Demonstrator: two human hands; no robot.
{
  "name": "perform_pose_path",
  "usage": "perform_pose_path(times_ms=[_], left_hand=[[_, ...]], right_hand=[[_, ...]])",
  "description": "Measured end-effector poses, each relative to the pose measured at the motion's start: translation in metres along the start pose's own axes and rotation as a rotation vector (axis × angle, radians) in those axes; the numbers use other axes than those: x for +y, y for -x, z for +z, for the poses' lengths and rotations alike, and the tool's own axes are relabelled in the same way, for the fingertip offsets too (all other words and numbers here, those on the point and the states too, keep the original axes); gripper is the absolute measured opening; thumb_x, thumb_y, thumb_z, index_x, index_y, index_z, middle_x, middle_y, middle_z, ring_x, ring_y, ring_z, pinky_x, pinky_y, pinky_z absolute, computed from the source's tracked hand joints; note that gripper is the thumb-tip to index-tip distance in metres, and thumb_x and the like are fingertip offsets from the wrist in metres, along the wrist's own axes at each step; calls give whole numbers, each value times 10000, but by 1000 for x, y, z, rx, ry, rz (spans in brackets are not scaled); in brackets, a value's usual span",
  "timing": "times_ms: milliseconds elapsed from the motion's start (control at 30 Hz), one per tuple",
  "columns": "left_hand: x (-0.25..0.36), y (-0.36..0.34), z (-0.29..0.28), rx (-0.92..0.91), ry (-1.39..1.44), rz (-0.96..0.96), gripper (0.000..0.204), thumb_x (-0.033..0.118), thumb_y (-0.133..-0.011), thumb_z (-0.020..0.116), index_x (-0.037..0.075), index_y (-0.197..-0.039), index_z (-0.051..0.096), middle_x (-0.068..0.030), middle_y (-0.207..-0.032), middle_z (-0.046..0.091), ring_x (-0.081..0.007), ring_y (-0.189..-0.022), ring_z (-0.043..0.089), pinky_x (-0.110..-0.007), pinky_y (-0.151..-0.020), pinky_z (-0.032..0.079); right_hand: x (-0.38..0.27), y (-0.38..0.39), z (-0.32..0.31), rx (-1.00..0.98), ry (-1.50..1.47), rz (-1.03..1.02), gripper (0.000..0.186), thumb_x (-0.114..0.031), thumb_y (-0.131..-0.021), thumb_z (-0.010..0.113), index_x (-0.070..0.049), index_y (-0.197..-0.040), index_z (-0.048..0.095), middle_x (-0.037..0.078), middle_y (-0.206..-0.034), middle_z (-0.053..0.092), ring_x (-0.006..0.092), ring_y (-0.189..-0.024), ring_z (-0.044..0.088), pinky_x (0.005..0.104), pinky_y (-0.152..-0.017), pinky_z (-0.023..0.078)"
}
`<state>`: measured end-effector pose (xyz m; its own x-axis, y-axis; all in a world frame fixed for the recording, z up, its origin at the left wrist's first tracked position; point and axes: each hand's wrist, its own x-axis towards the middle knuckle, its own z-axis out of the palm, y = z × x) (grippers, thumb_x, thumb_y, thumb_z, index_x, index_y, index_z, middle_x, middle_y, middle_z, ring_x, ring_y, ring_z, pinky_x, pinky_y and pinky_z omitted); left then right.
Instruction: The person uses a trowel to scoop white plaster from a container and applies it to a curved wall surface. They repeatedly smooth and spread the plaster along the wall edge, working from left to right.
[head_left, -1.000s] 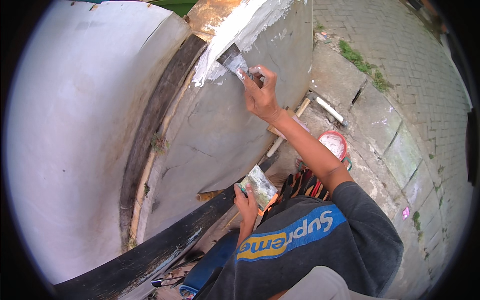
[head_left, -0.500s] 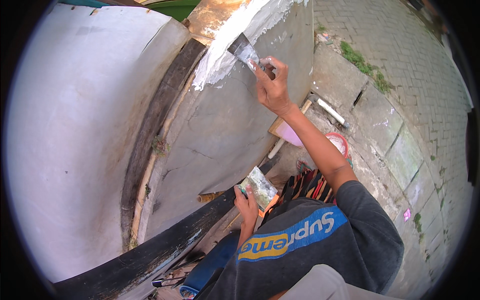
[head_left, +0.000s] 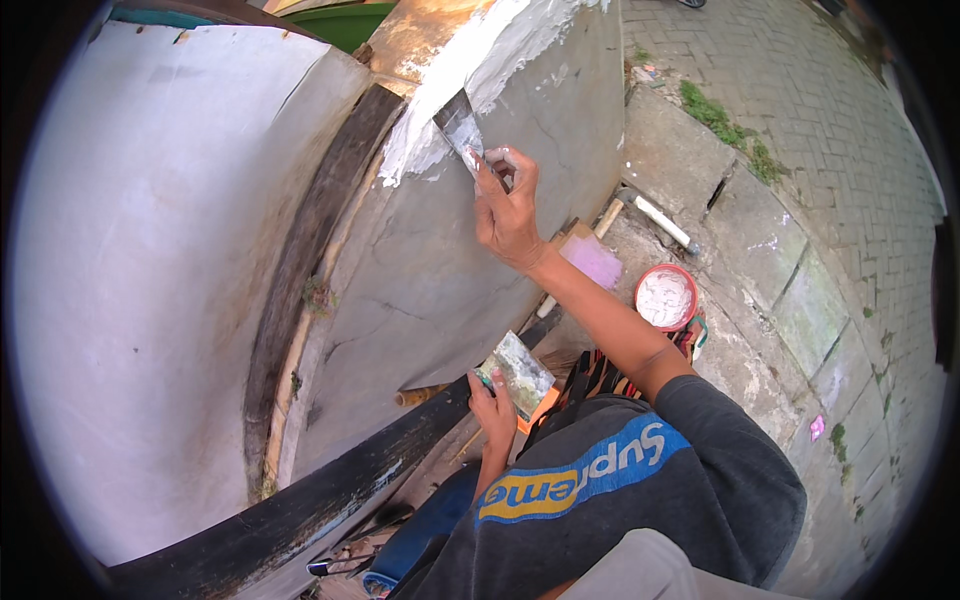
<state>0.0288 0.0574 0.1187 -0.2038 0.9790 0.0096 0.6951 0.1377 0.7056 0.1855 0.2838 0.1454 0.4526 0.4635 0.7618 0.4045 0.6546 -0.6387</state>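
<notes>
My right hand (head_left: pixel 510 222) has its fingers clamped on a putty knife (head_left: pixel 461 128) at the far white paste (head_left: pixel 478 58) on the gray wall (head_left: pixel 440 235), my left hand (head_left: pixel 490 405) grips the smeared plate (head_left: pixel 521 370) nearer me, and uneven pressure or a steep tilt could gouge that paste.

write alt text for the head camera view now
A person's right hand holds a scraper at white paste spread along a grey wall; the left hand holds a smeared flat plate. A red tub of white paste sits nearby.
</notes>
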Motion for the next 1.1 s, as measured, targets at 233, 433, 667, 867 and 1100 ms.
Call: perform_pose_path(times_ms=[233,433,667,867,1100], left_hand=[[-11,-5,4,37,37,110,476,199,-963,531,-132,-1288,423,-171,-620,539,-226,-506,458,-381,-515,389],[-7,-5,-4,-11,1,32,438,195,-963,529,-140,-1235,448,-202,-703,571,-255,-567,501,-392,-568,415],[-10,16,-3,3,9,61,413,192,-960,530,-139,-1196,464,-206,-674,562,-284,-541,491,-411,-552,406],[-8,51,-4,-1,-22,103,367,213,-961,537,-123,-1095,478,-197,-565,487,-273,-467,448,-411,-489,366],[7,84,-9,-15,2,108,387,236,-963,546,-130,-1075,486,-186,-538,468,-224,-456,421,-391,-458,349]], right_hand=[[-35,3,28,108,18,107,531,134,-807,502,7,-1323,510,172,-1188,382,269,-966,453,348,-810,428],[-57,4,36,114,-15,171,506,124,-819,502,34,-1316,492,185,-1181,380,278,-953,462,359,-817,422],[-93,34,16,-20,-123,179,629,143,-772,532,15,-1382,447,203,-1188,361,294,-946,466,353,-818,439],[-121,39,-40,-120,-191,225,616,150,-769,524,42,-1371,444,193,-1163,362,271,-893,478,341,-801,441],[-168,43,-112,-127,-306,369,461,48,-885,491,73,-1343,446,185,-1195,368,219,-935,466,305,-795,433]])
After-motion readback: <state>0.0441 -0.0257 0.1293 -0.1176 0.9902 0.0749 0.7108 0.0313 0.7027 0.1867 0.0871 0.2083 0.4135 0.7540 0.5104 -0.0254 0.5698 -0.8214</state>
